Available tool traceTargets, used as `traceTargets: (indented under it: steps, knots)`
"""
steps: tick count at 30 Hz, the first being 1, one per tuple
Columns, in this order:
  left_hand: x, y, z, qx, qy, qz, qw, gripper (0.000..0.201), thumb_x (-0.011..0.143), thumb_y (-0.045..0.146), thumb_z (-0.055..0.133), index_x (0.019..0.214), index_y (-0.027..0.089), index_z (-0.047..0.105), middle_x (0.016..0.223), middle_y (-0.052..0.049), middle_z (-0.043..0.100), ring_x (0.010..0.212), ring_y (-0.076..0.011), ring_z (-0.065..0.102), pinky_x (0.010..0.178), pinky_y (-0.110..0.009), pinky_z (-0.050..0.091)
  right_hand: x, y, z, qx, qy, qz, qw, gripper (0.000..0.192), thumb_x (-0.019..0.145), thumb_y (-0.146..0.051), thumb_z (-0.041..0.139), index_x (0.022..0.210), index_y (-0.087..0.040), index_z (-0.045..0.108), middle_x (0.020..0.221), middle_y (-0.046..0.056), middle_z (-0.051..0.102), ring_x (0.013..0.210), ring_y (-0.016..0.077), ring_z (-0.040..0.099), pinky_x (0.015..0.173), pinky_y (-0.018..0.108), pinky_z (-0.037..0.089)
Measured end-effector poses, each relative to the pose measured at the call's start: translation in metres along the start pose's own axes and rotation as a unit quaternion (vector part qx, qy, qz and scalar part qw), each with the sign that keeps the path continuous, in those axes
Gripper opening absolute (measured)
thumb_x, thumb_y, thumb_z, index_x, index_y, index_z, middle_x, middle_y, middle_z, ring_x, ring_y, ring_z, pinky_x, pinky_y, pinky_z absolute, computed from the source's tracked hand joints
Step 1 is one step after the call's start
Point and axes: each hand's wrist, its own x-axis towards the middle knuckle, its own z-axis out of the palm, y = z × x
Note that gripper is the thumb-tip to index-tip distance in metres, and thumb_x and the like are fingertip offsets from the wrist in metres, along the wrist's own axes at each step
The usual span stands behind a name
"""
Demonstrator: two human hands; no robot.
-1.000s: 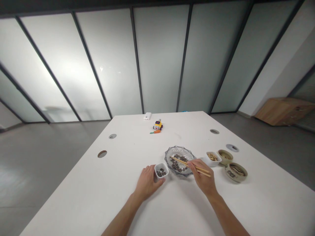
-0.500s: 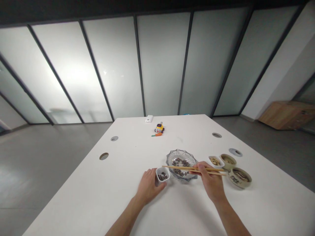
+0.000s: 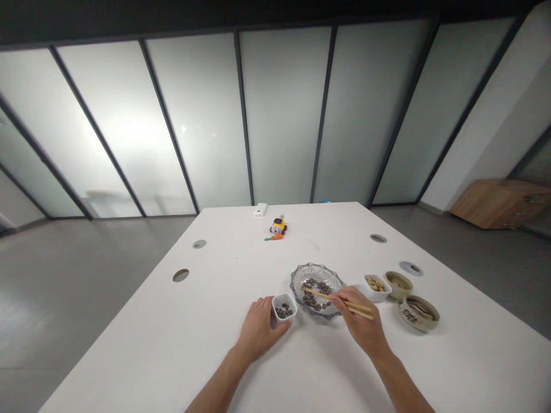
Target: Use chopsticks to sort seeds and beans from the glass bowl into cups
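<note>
Head view | left hand (image 3: 259, 327) gripped cup (image 3: 283, 299) between thumb and fingers; right hand (image 3: 360, 316) gripped chopsticks (image 3: 318, 293), tips over bowl (image 3: 316, 270) | some beans (image 3: 283, 311) already lay in cup, more in bowl, just beside it on surface (image 3: 172, 344)

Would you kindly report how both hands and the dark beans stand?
Left hand around white cup. Right hand gripping chopsticks, tips over glass bowl. Dark beans in both. Nothing visible between cup and bowl.
</note>
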Motion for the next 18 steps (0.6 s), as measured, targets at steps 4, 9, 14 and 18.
traceTargets:
  steps: [4, 9, 14, 18]
  knots:
    - [0.0008, -0.0009, 0.0004, 0.006, -0.006, -0.004, 1.0, 0.032, 0.097, 0.043, 0.08, 0.118, 0.023, 0.067, 0.122, -0.008, 0.077, 0.117, -0.0322, 0.069, 0.101, -0.039, 0.046, -0.0006, 0.0001, -0.002, 0.01, -0.01, 0.002, 1.0, 0.039, 0.111, -0.053, 0.07, 0.086, -0.025, 0.08, 0.081, 0.004, 0.077, 0.07, 0.0206, 0.075, 0.065, 0.03, 0.062]
    - [0.0021, -0.0026, 0.0018, -0.002, -0.007, -0.002, 1.0, 0.031, 0.096, 0.041, 0.081, 0.119, 0.024, 0.067, 0.123, -0.008, 0.078, 0.117, -0.0323, 0.07, 0.101, -0.04, 0.047, 0.0004, 0.0007, -0.0043, 0.023, 0.025, 0.031, 0.999, 0.04, 0.109, -0.056, 0.073, 0.085, -0.025, 0.084, 0.082, 0.006, 0.08, 0.072, 0.0217, 0.077, 0.068, 0.032, 0.064]
    - [0.0019, -0.0029, 0.0018, 0.005, -0.004, -0.003, 1.0, 0.031, 0.096, 0.041, 0.08, 0.118, 0.023, 0.067, 0.122, -0.008, 0.077, 0.115, -0.0325, 0.069, 0.102, -0.041, 0.047, 0.0003, 0.0053, -0.0027, 0.152, 0.086, 0.151, 0.973, 0.048, 0.103, -0.067, 0.076, 0.084, -0.023, 0.083, 0.085, 0.008, 0.08, 0.071, 0.0241, 0.079, 0.067, 0.037, 0.07]
    - [0.0016, -0.0014, 0.0006, 0.009, -0.011, -0.008, 1.0, 0.03, 0.096, 0.041, 0.08, 0.115, 0.022, 0.067, 0.121, -0.009, 0.077, 0.114, -0.0327, 0.069, 0.102, -0.041, 0.047, -0.0007, 0.0077, -0.0017, 0.186, 0.076, 0.19, 0.961, 0.054, 0.101, -0.071, 0.075, 0.08, -0.022, 0.08, 0.082, 0.008, 0.08, 0.065, 0.0225, 0.078, 0.064, 0.036, 0.07]
